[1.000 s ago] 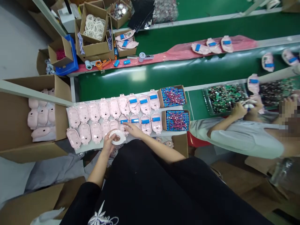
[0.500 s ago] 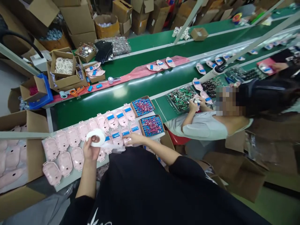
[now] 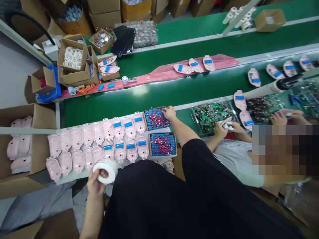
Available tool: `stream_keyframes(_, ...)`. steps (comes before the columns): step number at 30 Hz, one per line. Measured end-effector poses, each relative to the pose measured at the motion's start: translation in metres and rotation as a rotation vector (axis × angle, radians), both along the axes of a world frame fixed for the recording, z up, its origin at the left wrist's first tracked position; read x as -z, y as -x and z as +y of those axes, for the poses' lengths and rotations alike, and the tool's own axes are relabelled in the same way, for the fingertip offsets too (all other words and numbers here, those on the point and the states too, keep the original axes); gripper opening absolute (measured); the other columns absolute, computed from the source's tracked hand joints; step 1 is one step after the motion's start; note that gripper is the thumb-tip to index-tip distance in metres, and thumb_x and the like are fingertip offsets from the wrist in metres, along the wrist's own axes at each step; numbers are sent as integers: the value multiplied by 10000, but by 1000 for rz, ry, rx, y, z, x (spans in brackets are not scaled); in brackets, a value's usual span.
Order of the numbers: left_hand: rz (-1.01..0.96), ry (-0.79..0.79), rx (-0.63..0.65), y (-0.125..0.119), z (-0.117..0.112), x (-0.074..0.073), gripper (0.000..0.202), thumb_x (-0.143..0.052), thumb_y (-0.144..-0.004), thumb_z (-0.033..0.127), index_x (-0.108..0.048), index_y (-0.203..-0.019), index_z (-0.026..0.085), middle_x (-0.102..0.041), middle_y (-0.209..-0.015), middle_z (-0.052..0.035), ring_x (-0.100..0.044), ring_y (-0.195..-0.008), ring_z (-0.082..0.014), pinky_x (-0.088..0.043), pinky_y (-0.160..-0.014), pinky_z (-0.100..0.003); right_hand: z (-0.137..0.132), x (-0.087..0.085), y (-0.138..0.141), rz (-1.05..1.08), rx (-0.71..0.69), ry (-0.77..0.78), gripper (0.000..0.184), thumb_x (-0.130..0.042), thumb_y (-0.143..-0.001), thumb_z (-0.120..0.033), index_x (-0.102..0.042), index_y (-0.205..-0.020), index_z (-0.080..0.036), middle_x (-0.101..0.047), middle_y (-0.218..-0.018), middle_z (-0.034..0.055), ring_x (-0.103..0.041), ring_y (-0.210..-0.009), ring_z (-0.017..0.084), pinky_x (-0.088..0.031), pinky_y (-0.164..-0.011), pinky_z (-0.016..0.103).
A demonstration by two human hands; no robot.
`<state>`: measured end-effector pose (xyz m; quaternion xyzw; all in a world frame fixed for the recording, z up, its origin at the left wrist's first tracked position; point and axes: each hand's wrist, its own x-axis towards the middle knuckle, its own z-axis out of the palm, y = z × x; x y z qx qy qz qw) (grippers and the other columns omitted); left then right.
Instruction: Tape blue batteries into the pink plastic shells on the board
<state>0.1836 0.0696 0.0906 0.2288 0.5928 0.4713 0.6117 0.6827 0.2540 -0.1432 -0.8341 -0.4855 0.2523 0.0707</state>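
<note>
My left hand [image 3: 96, 182] is closed around a roll of white tape [image 3: 112, 171], with fingers through its core, below the front row of pink shells. My right hand [image 3: 170, 113] reaches to the far right corner of the upper cardboard box of blue batteries [image 3: 154, 119] with red wires. Its fingers are bent down among the batteries; what they pinch is hidden. A second box of batteries [image 3: 163, 145] stands just below. Two rows of pink plastic shells [image 3: 76, 136] lie on a white board, and several at the right end carry a blue battery [image 3: 142, 143].
A green conveyor belt [image 3: 104, 111] runs behind the board. At right a co-worker's hands [image 3: 221, 131] work by a tray of green circuit boards [image 3: 211, 111]. An open carton of pink shells [image 3: 41, 132] stands at left. A slanting pole [image 3: 269, 88] crosses at right.
My right hand has gone from the shells on the board to the upper battery box. My left hand has moved slightly toward me with the tape roll. The view has shifted.
</note>
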Motion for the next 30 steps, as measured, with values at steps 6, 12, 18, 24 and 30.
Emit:
stream_keyframes(6,-47,3,158,-8,1,7,390,-835,-681,504,-602,-673,192,-531,-568,15,-502,-517,-115,-448,-520,-245,-16,-28,9,368,337,-505,574,-216,-1071,-495,-536,-1413,-162,-610,-1330,171,-576,-1228,253,-482,-1056,445)
stream_keyframes(12,5,-42,325,-22,20,6,461,-891,-651,423,-756,-1009,165,-664,-691,-17,-589,-619,-145,-504,-624,-265,-97,-125,88,1112,374,-597,503,-425,-983,-691,-450,-1365,-364,-657,-1053,15,-685,-823,167,-589,-705,305)
stream_keyframes(18,114,-5,408,-33,27,9,437,-939,-594,358,-772,-939,149,-751,-859,-69,-674,-737,-178,-548,-686,-271,-178,-208,201,1228,-145,-322,453,-662,-933,-527,-559,-1320,-314,-663,-1176,42,-697,-946,198,-596,-889,373)
stream_keyframes(24,65,-26,422,-34,20,0,475,-940,-599,366,-774,-978,134,-759,-901,-81,-692,-776,-187,-567,-696,-266,-194,-242,229,1176,-536,-246,577,-517,-1026,-542,-467,-1536,-277,-568,-1484,90,-501,-1421,260,-360,-1223,442)
stream_keyframes(30,26,-13,259,-30,13,-2,506,-950,-587,401,-754,-966,130,-744,-827,-63,-681,-711,-168,-564,-655,-259,-192,-204,263,1289,-455,-210,687,-594,-979,-586,-473,-1550,-221,-501,-1569,122,-447,-1465,264,-320,-1243,436)
